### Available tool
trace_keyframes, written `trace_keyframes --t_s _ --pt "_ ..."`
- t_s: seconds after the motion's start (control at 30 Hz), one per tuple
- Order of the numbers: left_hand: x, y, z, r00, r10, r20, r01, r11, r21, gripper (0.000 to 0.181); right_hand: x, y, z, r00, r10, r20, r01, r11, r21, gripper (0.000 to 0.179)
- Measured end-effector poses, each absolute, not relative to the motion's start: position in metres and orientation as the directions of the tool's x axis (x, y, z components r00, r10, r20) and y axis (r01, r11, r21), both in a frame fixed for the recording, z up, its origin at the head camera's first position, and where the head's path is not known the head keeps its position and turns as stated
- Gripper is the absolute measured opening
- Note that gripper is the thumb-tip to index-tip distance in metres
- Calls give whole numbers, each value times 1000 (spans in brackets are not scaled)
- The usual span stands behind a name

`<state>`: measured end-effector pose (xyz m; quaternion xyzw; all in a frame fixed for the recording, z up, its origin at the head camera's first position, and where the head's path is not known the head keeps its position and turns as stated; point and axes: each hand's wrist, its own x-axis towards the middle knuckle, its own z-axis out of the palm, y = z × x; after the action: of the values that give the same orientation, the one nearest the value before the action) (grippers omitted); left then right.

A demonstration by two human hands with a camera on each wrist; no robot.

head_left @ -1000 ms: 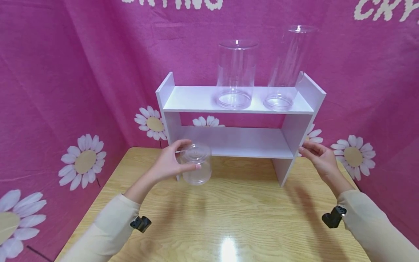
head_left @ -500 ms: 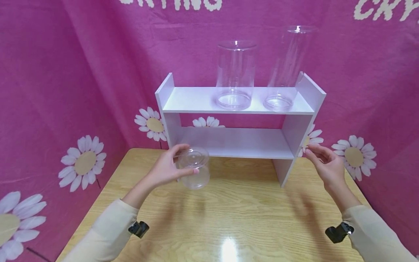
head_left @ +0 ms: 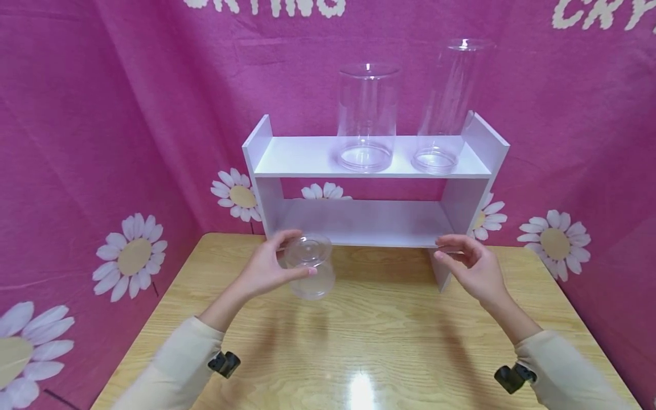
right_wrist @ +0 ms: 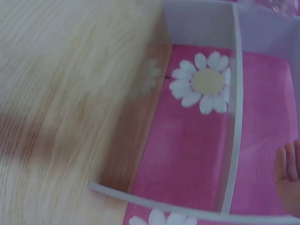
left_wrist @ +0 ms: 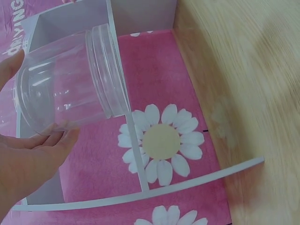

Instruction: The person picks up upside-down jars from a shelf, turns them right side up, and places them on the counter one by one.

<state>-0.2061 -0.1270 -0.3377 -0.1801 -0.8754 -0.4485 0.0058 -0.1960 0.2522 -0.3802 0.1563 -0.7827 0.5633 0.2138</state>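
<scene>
My left hand (head_left: 267,266) grips a short clear jar (head_left: 314,282) between thumb and fingers, in the air in front of the white shelf's lower left part. In the left wrist view the jar (left_wrist: 70,86) shows its rounded body and a ridged band at one end. My right hand (head_left: 474,272) holds nothing; its fingers are loosely bent in front of the shelf's right side panel. Only part of the right hand (right_wrist: 289,180) shows at the edge of the right wrist view.
The white two-tier shelf (head_left: 297,156) stands on a wooden table (head_left: 369,336). On its top board are a wide clear cylinder (head_left: 366,117) and a taller, narrower clear cylinder (head_left: 446,117). A pink cloth (head_left: 169,114) with daisies hangs behind and at the sides.
My right hand has moved left from beside the shelf's outer right side to in front of it. The left hand and jar have sunk slightly, and the jar's tilt has shifted.
</scene>
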Motion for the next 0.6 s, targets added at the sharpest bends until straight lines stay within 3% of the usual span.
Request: trace_keyframes --t_s 0.23,0.6 --pt "-206 -116 -343 -939 304 162 301 496 815 76 -193 222 -391 -812 -177 556 -581 332 -743 39" --pt "-206 -96 -347 -938 314 144 266 392 881 79 -192 185 -403 -765 -270 585 -644 318 -696 44"
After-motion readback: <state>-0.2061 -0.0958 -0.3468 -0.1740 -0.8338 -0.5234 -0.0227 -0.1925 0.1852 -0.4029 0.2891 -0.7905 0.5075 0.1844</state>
